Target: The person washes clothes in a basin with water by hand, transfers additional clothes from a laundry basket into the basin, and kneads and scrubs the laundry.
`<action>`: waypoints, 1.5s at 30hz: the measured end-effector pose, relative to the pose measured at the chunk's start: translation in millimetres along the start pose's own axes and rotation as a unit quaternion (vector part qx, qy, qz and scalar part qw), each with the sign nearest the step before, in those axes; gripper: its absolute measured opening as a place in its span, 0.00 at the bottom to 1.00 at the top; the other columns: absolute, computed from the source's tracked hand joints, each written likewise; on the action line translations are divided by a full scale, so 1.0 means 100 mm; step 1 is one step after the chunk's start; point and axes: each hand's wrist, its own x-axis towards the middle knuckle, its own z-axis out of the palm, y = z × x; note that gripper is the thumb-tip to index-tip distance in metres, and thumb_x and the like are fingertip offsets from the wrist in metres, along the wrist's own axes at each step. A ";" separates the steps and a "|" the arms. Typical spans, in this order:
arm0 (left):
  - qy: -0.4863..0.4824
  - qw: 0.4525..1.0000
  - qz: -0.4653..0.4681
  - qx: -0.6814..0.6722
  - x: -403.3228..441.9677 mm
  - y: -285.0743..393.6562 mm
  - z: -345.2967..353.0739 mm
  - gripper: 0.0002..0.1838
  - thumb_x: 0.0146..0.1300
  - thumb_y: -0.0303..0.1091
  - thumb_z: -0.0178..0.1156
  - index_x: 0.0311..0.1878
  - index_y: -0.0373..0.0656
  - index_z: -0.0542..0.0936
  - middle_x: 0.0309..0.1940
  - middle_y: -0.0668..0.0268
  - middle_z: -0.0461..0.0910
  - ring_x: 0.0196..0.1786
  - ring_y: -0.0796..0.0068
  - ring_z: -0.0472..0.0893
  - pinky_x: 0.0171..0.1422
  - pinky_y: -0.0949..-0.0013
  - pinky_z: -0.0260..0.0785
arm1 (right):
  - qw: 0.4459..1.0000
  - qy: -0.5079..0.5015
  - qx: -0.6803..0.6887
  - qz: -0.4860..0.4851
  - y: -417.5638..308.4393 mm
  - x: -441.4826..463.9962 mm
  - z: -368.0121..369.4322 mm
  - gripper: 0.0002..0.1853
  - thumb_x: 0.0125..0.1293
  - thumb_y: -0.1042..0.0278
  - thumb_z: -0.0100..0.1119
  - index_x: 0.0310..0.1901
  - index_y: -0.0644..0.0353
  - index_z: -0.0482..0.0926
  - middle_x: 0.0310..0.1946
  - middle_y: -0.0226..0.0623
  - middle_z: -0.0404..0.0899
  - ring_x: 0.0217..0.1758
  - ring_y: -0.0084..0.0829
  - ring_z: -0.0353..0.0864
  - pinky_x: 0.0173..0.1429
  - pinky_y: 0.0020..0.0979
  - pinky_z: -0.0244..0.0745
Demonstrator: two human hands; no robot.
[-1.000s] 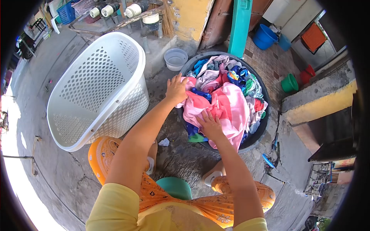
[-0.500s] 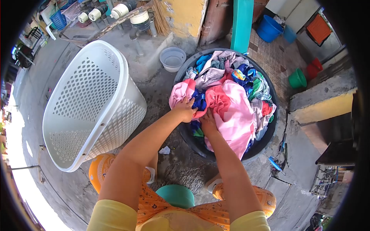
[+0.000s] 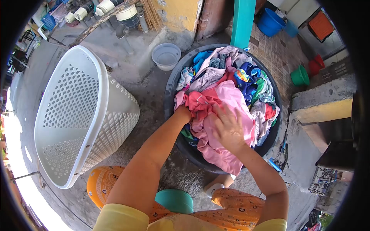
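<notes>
Grey concrete ground [image 3: 154,86] spreads under everything. On the left stands the tall white basket [image 3: 119,119], its walls pierced with holes and its wide mouth tipped toward the left. To its right, well apart from it, sits the round dark tub [image 3: 279,127], heaped with crumpled clothes [image 3: 210,77] in pale pink, blue, green, white and red. The pink cloth [image 3: 231,96], with coral parts, lies over the near middle of that heap and hangs across the tub's near rim. The orange patterned trousers [image 3: 239,206] show at the near edge, with a green container [image 3: 175,200] between the legs. At the far right are a blue basin [image 3: 271,23] and a smaller green bucket [image 3: 300,76]. A pale bowl [image 3: 166,57] rests just beside the tub's far left side. The hands are apart: the left hand [image 3: 183,113] is sunk among the coral folds, its fingers hidden, so its grip cannot be told; the right hand [image 3: 229,129], slightly blurred, is spread over the pink cloth.
</notes>
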 end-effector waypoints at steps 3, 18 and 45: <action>0.021 0.999 0.002 -0.037 -0.02 0.00 -0.01 0.29 0.56 0.45 0.45 0.63 0.52 0.58 0.64 0.59 0.51 0.68 0.61 0.49 0.67 0.63 0.46 | 0.974 0.069 -0.087 0.196 0.17 -0.17 0.04 0.33 0.53 0.51 0.54 0.59 0.56 0.59 0.62 0.53 0.50 0.66 0.45 0.49 0.65 0.44 0.45; 0.017 1.000 -0.015 0.017 -0.03 0.03 -0.06 0.35 0.60 0.49 0.39 0.67 0.50 0.41 0.68 0.62 0.39 0.70 0.66 0.41 0.71 0.64 0.31 | 0.947 -0.128 0.266 0.126 -0.27 -0.02 1.36 0.35 0.58 0.60 0.49 0.61 0.71 0.48 0.64 0.54 0.40 0.69 0.44 0.37 0.70 0.36 0.35; 0.214 0.973 -0.082 -0.038 -0.16 0.29 0.20 0.29 0.60 0.32 0.40 0.65 0.61 0.51 0.66 0.53 0.38 0.63 0.47 0.57 0.52 0.61 0.68 | 0.818 -0.011 0.543 0.191 -0.25 0.06 2.17 0.23 0.59 0.71 0.39 0.59 0.62 0.58 0.60 0.46 0.55 0.65 0.40 0.52 0.64 0.30 0.53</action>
